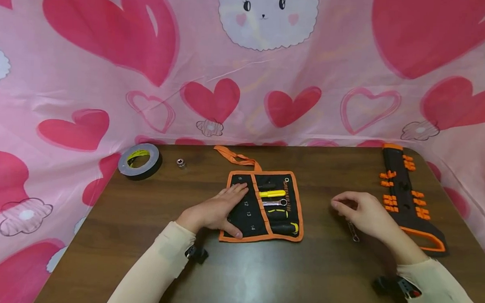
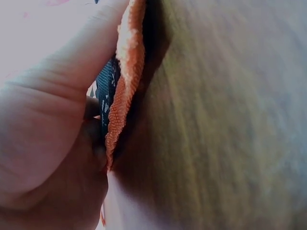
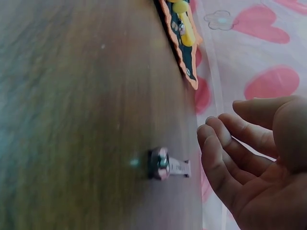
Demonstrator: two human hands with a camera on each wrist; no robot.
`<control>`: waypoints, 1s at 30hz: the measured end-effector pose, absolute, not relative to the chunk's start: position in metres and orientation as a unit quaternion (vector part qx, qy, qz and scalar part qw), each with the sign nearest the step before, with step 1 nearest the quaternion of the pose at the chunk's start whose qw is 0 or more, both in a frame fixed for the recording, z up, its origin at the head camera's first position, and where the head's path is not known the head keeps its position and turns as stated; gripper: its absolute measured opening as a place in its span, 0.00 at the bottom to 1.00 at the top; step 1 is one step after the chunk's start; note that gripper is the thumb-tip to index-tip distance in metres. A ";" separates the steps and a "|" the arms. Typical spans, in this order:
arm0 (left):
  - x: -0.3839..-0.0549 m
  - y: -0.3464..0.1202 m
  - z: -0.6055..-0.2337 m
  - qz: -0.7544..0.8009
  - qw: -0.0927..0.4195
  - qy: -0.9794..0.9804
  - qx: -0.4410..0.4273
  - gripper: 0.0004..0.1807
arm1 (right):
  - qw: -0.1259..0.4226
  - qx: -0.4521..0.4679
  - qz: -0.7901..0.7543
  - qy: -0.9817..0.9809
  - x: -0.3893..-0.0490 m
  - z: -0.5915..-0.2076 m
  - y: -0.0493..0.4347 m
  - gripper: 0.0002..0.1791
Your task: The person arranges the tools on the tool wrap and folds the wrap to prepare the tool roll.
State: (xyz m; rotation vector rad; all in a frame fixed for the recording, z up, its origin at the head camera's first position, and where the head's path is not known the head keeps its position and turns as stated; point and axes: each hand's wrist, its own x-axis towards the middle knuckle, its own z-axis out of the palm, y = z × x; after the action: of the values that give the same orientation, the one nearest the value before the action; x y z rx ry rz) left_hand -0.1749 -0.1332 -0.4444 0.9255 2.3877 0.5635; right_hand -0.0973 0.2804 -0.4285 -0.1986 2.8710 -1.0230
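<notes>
My left hand (image 1: 216,209) rests with spread fingers on the left part of a black tool pouch (image 1: 248,222) with orange edging and printed numbers. In the left wrist view, the thumb side lies along the pouch's orange edge (image 2: 125,86). The pouch holds a yellow-handled tool (image 1: 274,194), a wrench (image 1: 274,202) and several dark-handled tools. My right hand (image 1: 364,213) hovers to the right of the pouch, its fingers loosely bent and holding nothing. A small ring wrench (image 3: 165,165) lies on the table beside it, partly covered by the hand in the head view.
A roll of tape (image 1: 154,164) and a small metal socket (image 1: 180,162) stand at the back left. Behind the pouch lies its orange strap (image 1: 236,158). Along the right side of the table (image 1: 314,279) lies a black holder (image 1: 403,193) with orange clips. A pink heart-patterned cloth (image 1: 253,76) hangs behind.
</notes>
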 end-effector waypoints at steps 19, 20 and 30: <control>-0.175 -0.134 -0.440 0.182 0.253 0.891 0.331 0.73 | 0.081 -0.015 -0.374 0.924 -0.073 -0.437 0.295 0.14; -0.175 -0.134 -0.440 0.182 0.252 0.891 0.332 0.73 | 0.083 -0.011 -0.375 0.923 -0.072 -0.437 0.295 0.14; -0.174 -0.132 -0.443 0.191 0.256 0.888 0.332 0.73 | 0.094 0.049 -0.365 0.925 -0.060 -0.440 0.301 0.15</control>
State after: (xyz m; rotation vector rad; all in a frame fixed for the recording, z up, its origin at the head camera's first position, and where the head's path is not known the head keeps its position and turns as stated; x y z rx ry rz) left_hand -0.1739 -0.1324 -0.4429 0.8999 2.4098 0.5176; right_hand -0.0596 0.3008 -0.4399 0.1451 2.7445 -1.0832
